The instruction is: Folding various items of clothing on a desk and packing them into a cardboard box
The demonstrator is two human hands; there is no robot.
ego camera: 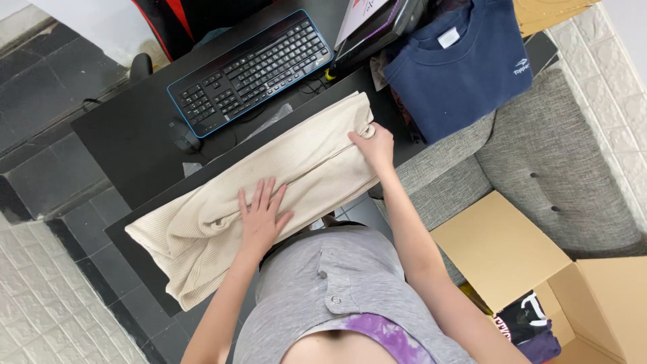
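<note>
A cream ribbed garment point(269, 182), folded into a long band, lies along the near edge of the black desk point(135, 135), its long axis running from the lower left, where one end hangs past the edge, up to the right. The left hand point(259, 216) presses flat and open on its middle, gripping nothing, while the right hand point(373, 145) pinches a fold at the far right end. Beyond it sit a keyboard point(253, 71), a small dark mouse point(183, 138) that is hard to make out, and a navy sweatshirt point(461, 64) cut off at the top.
</note>
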